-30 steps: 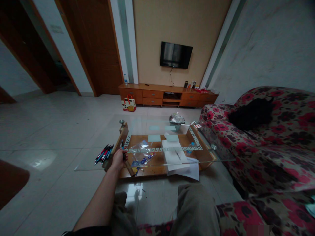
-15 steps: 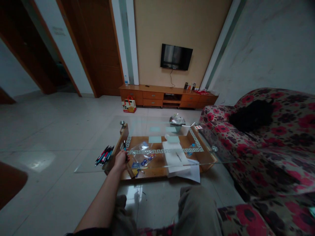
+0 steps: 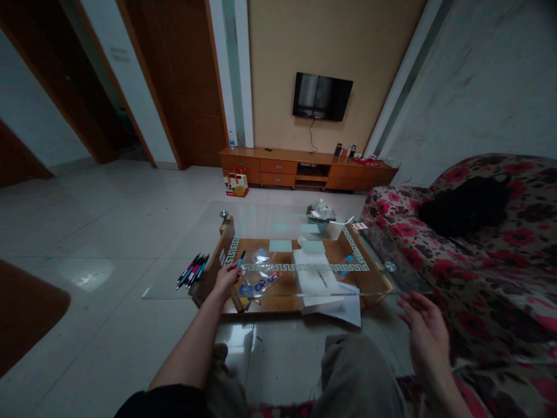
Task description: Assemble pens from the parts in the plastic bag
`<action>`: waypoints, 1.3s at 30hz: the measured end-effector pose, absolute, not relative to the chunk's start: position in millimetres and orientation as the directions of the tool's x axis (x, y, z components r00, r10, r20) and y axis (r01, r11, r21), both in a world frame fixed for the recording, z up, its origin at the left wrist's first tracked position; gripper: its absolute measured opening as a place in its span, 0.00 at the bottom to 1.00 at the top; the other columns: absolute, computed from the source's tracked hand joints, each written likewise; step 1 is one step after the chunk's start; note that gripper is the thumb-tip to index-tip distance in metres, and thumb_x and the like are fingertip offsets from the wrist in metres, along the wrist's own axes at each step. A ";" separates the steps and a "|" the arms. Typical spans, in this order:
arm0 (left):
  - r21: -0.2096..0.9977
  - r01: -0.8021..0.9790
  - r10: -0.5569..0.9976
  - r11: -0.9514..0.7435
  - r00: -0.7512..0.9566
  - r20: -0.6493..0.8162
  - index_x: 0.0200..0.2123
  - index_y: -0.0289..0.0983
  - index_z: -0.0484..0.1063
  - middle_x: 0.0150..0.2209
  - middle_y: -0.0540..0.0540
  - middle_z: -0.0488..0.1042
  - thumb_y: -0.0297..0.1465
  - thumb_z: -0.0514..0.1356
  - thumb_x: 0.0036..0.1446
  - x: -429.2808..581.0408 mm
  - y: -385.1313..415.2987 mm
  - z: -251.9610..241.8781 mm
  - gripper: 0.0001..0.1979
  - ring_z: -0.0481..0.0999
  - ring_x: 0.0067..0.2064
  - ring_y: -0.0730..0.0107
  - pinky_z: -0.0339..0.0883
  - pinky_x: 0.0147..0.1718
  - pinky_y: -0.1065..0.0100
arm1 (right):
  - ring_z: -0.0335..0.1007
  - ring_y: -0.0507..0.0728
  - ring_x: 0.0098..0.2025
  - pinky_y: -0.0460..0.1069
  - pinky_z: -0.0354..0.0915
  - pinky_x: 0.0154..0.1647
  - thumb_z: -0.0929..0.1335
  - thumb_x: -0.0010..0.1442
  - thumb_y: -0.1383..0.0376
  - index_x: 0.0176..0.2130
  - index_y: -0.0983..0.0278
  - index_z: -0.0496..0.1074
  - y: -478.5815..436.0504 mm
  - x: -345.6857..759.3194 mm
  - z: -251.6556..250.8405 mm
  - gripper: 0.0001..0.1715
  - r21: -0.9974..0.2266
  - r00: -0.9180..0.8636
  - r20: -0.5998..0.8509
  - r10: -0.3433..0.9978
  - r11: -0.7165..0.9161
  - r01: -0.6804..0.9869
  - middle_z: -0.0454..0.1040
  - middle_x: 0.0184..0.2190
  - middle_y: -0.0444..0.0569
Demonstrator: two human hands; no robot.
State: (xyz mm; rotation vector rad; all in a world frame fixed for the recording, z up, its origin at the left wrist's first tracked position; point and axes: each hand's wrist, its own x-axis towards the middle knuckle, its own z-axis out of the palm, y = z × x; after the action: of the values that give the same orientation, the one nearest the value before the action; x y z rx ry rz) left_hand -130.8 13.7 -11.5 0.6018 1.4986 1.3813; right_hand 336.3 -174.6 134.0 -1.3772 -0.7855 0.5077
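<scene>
My left hand (image 3: 226,278) is closed around a dark pen with a blue part (image 3: 241,259), held tip up above the left part of the glass coffee table (image 3: 165,287). To its left, a heap of pens (image 3: 192,271) in black, red and blue lies on the glass. A crumpled clear plastic bag (image 3: 263,271) is just right of that hand. My right hand (image 3: 424,328) hovers by the table's near right corner, fingers loosely apart and nothing in them. White sheets of paper (image 3: 314,271) lie between the hands, with another pen (image 3: 322,278) on them.
A dark bowl holding a plastic bag (image 3: 321,212) stands toward the table's far side. The flowered sofa (image 3: 474,273) with a black bag (image 3: 467,206) borders the right. Beyond are a red-handled gift bag (image 3: 236,184), a low TV cabinet (image 3: 278,168) and a brown rounded edge (image 3: 30,313) at left.
My right hand has come into view at the lower right. My left hand, still gripping the pen, has shifted slightly right, and the pen leans more to the right. The whole view has turned a little left.
</scene>
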 end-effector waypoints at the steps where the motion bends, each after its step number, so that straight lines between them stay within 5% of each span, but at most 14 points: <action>1: 0.944 -0.232 0.858 0.234 -0.406 -0.313 0.33 0.32 0.76 0.20 0.51 0.71 0.24 0.67 0.39 -131.8 13.1 -12.1 0.13 0.69 0.20 0.74 0.58 0.20 0.75 | 0.73 0.59 0.44 0.52 0.69 0.42 0.72 0.54 0.55 0.48 0.60 0.70 -161.5 322.8 140.4 0.23 -0.982 0.557 0.189 0.809 0.150 0.116 0.74 0.45 0.51; 5: 0.964 -0.165 0.881 0.208 -0.397 -0.258 0.30 0.33 0.75 0.21 0.50 0.72 0.24 0.66 0.39 -131.4 14.7 -10.7 0.10 0.69 0.21 0.72 0.59 0.22 0.74 | 0.72 0.59 0.43 0.53 0.68 0.44 0.68 0.61 0.56 0.45 0.61 0.73 -115.7 254.5 167.5 0.15 -0.958 -0.044 0.176 0.983 0.181 0.221 0.77 0.42 0.53; 9: 0.989 -0.053 0.920 0.141 -0.362 -0.151 0.28 0.34 0.75 0.25 0.48 0.74 0.20 0.64 0.40 -120.3 22.2 -6.8 0.08 0.71 0.26 0.69 0.61 0.26 0.73 | 0.71 0.57 0.41 0.51 0.67 0.42 0.67 0.61 0.56 0.42 0.62 0.74 -49.4 193.5 148.4 0.14 -0.944 -0.309 0.087 0.947 0.177 0.277 0.77 0.38 0.49; 15: 0.993 0.097 0.969 0.064 -0.245 -0.038 0.34 0.38 0.77 0.32 0.46 0.76 0.23 0.67 0.43 -93.1 31.5 -2.5 0.11 0.73 0.36 0.61 0.64 0.36 0.68 | 0.69 0.52 0.30 0.48 0.65 0.33 0.68 0.57 0.59 0.44 0.64 0.71 32.8 150.3 51.6 0.16 -0.975 -0.229 -0.118 0.966 -0.069 0.211 0.73 0.31 0.45; 20: 0.858 0.453 0.970 -0.241 0.149 0.194 0.46 0.42 0.76 0.43 0.42 0.75 0.32 0.59 0.59 -69.3 41.1 8.0 0.12 0.73 0.46 0.57 0.63 0.48 0.61 | 0.68 0.52 0.28 0.47 0.65 0.29 0.67 0.59 0.50 0.45 0.64 0.70 43.7 167.1 2.2 0.22 -0.969 -0.231 -0.225 0.946 -0.192 0.158 0.74 0.33 0.46; 30: 0.662 0.643 0.904 -0.385 0.406 0.132 0.49 0.45 0.75 0.41 0.43 0.72 0.37 0.55 0.65 -36.1 66.5 14.0 0.13 0.74 0.37 0.65 0.65 0.38 0.67 | 0.66 0.54 0.28 0.49 0.63 0.32 0.62 0.65 0.46 0.30 0.63 0.70 63.8 179.9 -6.6 0.26 -0.956 -0.291 -0.259 0.921 -0.201 0.213 0.71 0.27 0.46; 39: 0.451 0.729 0.848 -0.515 0.509 0.146 0.44 0.43 0.74 0.36 0.44 0.72 0.36 0.53 0.66 -40.9 79.3 3.5 0.11 0.71 0.35 0.65 0.61 0.33 0.67 | 0.65 0.53 0.26 0.48 0.61 0.30 0.61 0.64 0.45 0.29 0.64 0.71 79.2 186.5 -23.3 0.28 -0.935 -0.305 -0.342 0.889 -0.287 0.210 0.71 0.26 0.46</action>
State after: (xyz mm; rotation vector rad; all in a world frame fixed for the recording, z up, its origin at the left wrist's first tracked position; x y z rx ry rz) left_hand -40.9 79.3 3.5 2.4228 1.3161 0.5044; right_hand 186.5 79.2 -23.3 -1.3950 -1.4182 1.6406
